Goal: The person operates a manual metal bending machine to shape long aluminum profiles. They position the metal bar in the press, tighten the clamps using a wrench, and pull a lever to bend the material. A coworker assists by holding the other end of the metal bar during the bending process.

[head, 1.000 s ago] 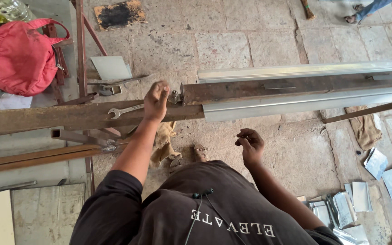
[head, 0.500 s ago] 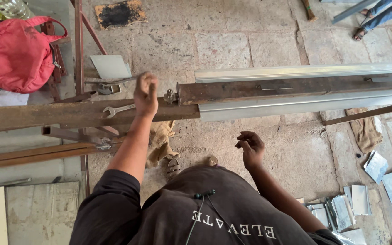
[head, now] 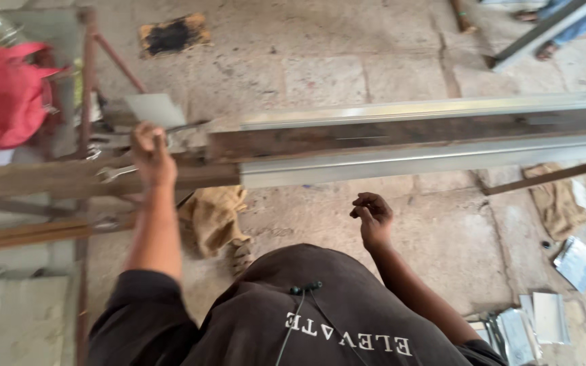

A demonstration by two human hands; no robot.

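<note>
My left hand point(head: 149, 152) reaches out to the left and lies on a worn wooden beam point(head: 42, 179). Its fingers are curled over the handle end of a steel wrench point(head: 112, 173) that rests on the beam. Motion blur hides whether the fingers grip the wrench. My right hand point(head: 372, 215) hangs in the air just below a long aluminium profile point(head: 415, 163), fingers loosely curled and holding nothing. A dark rusty bar point(head: 388, 132) runs along the profile, with a second aluminium strip point(head: 408, 108) behind it.
A red bag point(head: 5, 95) hangs at the far left by a rusty metal stand point(head: 88, 81). A small grey plate point(head: 154, 108) lies behind the beam. Burlap rags point(head: 211, 217) lie on the stone floor, metal offcuts point(head: 544, 318) at bottom right. Another person's feet point(head: 551, 47) show at top right.
My left hand has slid leftward along the beam and now covers the wrench's handle end. The right hand has hardly moved. The view has shifted.
</note>
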